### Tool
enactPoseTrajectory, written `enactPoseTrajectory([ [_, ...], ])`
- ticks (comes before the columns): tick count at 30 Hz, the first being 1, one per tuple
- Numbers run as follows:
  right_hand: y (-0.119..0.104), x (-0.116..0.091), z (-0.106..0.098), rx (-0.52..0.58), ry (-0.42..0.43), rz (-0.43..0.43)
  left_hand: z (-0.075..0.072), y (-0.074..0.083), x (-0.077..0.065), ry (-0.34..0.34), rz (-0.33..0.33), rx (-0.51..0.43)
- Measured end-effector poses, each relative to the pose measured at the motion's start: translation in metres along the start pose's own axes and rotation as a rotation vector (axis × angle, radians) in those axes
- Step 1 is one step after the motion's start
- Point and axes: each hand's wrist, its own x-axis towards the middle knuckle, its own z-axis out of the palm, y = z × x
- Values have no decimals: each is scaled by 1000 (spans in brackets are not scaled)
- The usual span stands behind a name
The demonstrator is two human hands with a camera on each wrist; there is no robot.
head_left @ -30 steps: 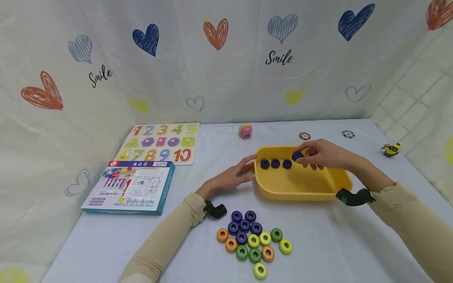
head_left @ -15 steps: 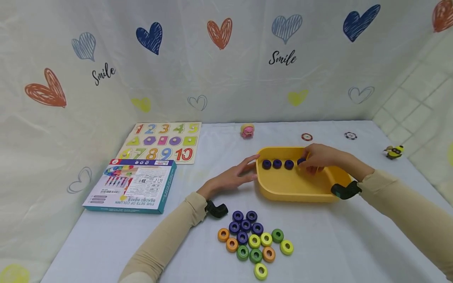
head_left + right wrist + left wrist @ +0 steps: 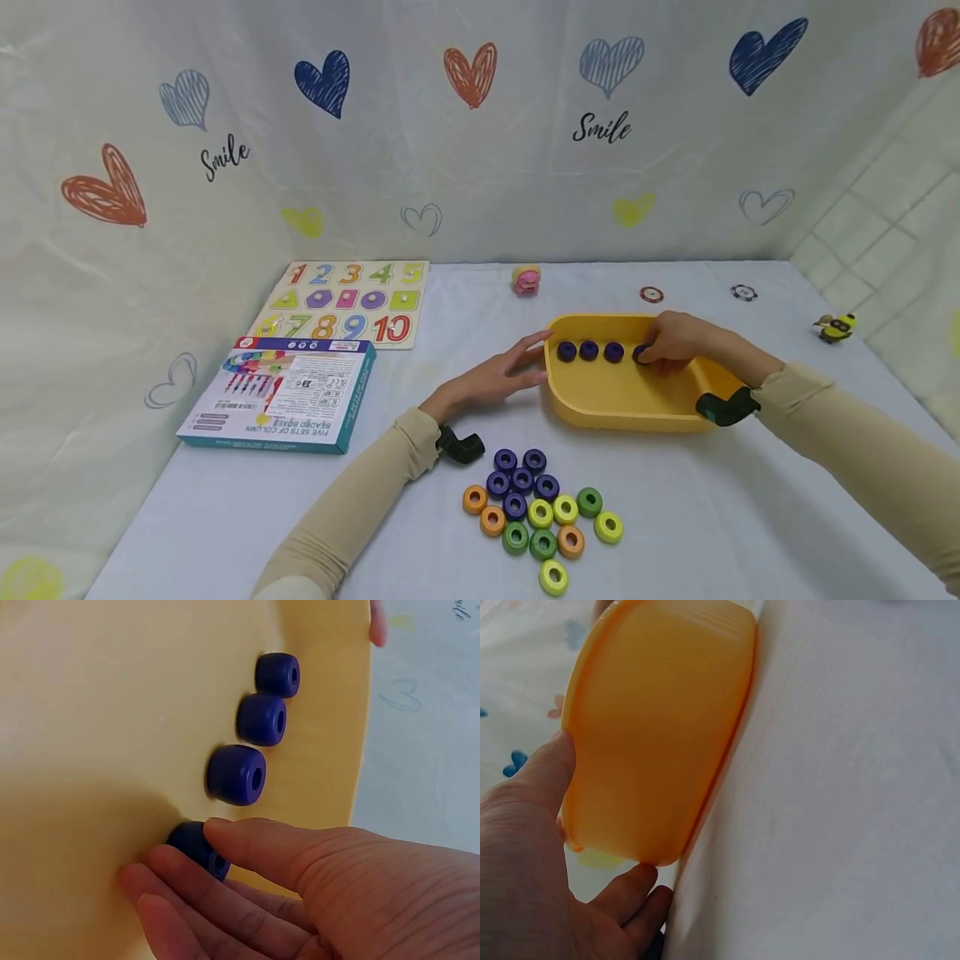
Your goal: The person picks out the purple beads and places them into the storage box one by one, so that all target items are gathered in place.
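My right hand reaches into the yellow tray and pinches a dark purple bead between thumb and fingers, down on the tray floor. Beyond it three other purple beads form a row along the tray's far wall, a small gap separating the held one from its neighbour. At the tray's left end, my left hand rests with extended fingers. Its thumb touches the rim and its fingertips lie against the outer wall lower down, as the left wrist view shows.
Loose purple, orange, yellow and green beads lie in front of the tray. A flat box overlaps a number puzzle board at left. Behind the tray are a pink figurine and two chips; a bee toy stands right.
My right hand has lowered the purple bead from above the tray to its floor, at the right end of the row. The left hand keeps its place at the tray's end.
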Motion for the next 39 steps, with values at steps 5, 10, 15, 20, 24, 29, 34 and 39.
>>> enactPoseTrajectory([
  [5,-2,-4,-2,2,5,5,0,1,0,2,0,11],
  [10,-8,-18,-6,16,46,-32,-1,1,0,2,-1,11],
  [15,-22,-41,-2,8,157,-194,-1,0,0,6,3,1],
  [20,-41,-69,23,-39,244,-423,-1,-1,0,0,-9,-5],
  [24,-55,-88,51,-95,250,-555,0,-2,1,0,-15,-3],
  [29,-71,-99,87,-87,147,-644,-1,1,-1,8,-23,7],
  [34,-88,-96,119,-119,63,-600,-1,1,-1,3,-19,3],
  [39,-100,-89,136,-189,56,-556,-1,0,1,-3,-11,-23],
])
